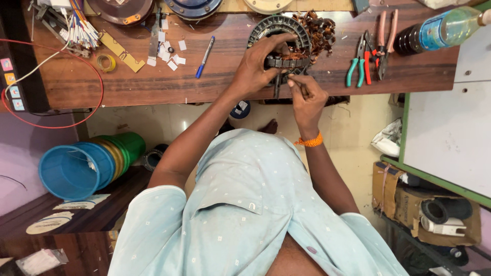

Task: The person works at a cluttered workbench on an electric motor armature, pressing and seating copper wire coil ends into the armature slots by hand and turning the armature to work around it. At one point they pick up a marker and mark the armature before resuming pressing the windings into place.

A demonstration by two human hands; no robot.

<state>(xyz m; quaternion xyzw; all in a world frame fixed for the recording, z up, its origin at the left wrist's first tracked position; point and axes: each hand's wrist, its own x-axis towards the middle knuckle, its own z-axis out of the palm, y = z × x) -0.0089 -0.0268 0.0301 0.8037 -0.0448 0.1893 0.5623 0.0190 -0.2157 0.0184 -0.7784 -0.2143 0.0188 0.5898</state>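
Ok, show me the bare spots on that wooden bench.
Bench is bare along its near edge, between yellow tape roll and blue pen; also between stator and pliers. Crowded: far edge, paper scraps, both hands.

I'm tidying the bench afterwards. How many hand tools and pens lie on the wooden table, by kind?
Pliers or cutters with coloured handles: 3 (pink, green, red)
Blue pen: 1
Tape roll: 1
Total: 5
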